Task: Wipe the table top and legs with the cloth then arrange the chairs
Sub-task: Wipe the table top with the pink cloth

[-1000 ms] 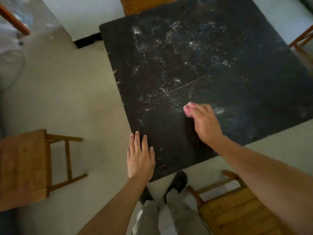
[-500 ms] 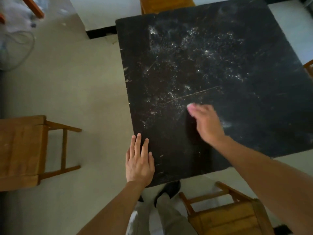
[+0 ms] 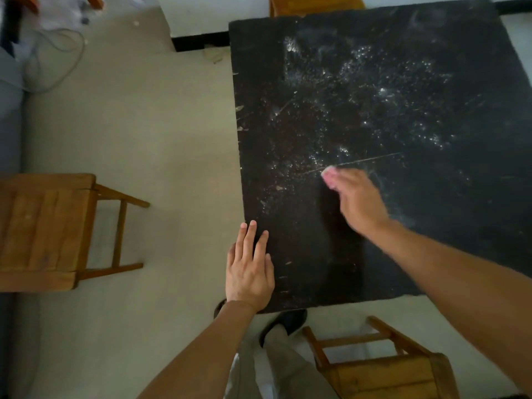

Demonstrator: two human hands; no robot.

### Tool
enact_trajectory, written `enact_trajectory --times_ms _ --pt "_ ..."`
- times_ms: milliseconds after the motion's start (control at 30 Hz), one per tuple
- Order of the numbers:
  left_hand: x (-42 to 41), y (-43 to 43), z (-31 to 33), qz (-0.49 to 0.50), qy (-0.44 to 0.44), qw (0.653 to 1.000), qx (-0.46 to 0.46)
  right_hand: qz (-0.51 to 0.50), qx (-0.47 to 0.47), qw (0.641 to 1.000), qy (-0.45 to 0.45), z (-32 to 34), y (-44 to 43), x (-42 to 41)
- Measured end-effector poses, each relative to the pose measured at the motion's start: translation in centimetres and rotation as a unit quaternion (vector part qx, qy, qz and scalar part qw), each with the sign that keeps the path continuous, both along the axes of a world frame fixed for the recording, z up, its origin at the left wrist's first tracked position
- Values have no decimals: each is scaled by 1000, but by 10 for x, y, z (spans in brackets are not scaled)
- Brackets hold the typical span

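Note:
A dark square table top, speckled with pale dust and scratches, fills the right half of the view. My right hand is on its near middle and grips a small pink cloth; only a corner of the cloth shows past the fingertips. My left hand lies flat with straight fingers on the table's near left corner. One wooden chair stands on the floor to the left, another wooden chair is at the bottom right by my legs, and a third chair peeks over the table's far edge.
Pale floor spreads left of the table. A thin cable loops on it at the upper left, near some clutter. A white wall with a black skirting strip runs behind the table. My shoes stand under the near edge.
The view has shifted so the table sits further right. My right hand has slid the cloth slightly away from me over the top. My left hand has stayed on the corner.

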State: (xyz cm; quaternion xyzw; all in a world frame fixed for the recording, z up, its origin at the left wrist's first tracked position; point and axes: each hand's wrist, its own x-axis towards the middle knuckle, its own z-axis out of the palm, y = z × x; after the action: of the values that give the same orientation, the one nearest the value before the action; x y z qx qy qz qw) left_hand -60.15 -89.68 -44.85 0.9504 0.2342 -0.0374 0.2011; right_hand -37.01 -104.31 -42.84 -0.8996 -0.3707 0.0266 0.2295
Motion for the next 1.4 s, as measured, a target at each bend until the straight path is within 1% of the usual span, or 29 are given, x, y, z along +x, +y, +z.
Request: enact_trajectory --times_ms 33,67,100,167,200,267,333,367,400,467,500,533,567,600,667,700,767,800,833,867,933,967,1000,1033,1100,1200,1267,1333,1400 --pt "-1 0 0 0 1 1000 -2 -59 -10 998 11 9 7 18" --pt "-1 0 0 0 0 1000 -3 -81 -17 997 1 16 12 24" --pt "-2 0 0 1 -1 1000 -4 -71 -12 997 -19 22 18 19" --pt "-1 1 0 5 -4 1000 -6 23 16 999 -45 28 18 -16" --pt "0 0 -1 4 -8 1000 -8 80 11 996 -46 24 12 -40" --pt "-1 0 -2 2 -19 1000 -10 199 -57 978 -39 9 -10 -87" --pt "-2 1 -3 2 -31 999 -17 263 -107 958 -36 -8 -26 -100" --pt "-2 2 -4 3 -35 999 -19 259 -102 960 -41 -14 -24 -87" --pt "-2 2 -5 3 -38 999 -18 223 -91 970 -36 -18 -14 -69" --pt "-2 3 -4 4 -37 999 -19 79 -78 994 -5 -12 15 -21" --pt "-3 3 -3 3 -33 999 -21 8 -80 997 8 -3 29 0" --pt "-3 3 -3 -1 -29 999 -22 -38 -72 997 11 8 41 10" --pt "-3 3 -1 -7 -26 999 -23 -51 -60 997 6 17 50 8" --pt "-4 4 1 -11 -25 999 -25 -32 -44 999 1 25 57 -4" --pt "-9 9 4 4 -22 999 -40 87 -17 996 -9 27 58 -54" --pt "-14 13 6 25 -20 998 -51 162 -18 987 -10 22 55 -82" --pt "-35 22 8 61 -29 997 -48 298 -50 953 -4 6 48 -120" --pt "-47 27 8 71 -31 996 -41 336 -58 940 -5 -1 49 -123" --pt "-59 32 8 75 -26 996 -35 335 -62 940 -6 -8 54 -112" --pt "-69 36 8 77 -18 996 -31 286 -62 956 11 -11 63 -94" --pt "-85 42 8 78 -5 997 -23 109 -66 991 34 -7 87 -43" --pt "-92 44 8 78 1 997 -20 34 -90 994 52 -1 95 -15" --pt "-96 44 8 77 8 997 -20 -14 -112 992 62 6 100 2" --pt "-100 44 8 77 14 997 -25 -28 -118 991 48 15 103 7" --pt "-103 44 9 82 25 995 -41 1 -80 997 20 29 104 -22" --pt "-107 44 10 69 42 995 -54 89 -18 995 36 23 85 -108" --pt "-111 47 9 54 44 996 -50 140 -19 989 39 6 66 -168" --pt "-111 52 10 43 43 997 -45 192 -32 981 19 -6 38 -214" --pt "-108 55 12 31 41 998 -39 239 -42 970 6 -11 3 -224"
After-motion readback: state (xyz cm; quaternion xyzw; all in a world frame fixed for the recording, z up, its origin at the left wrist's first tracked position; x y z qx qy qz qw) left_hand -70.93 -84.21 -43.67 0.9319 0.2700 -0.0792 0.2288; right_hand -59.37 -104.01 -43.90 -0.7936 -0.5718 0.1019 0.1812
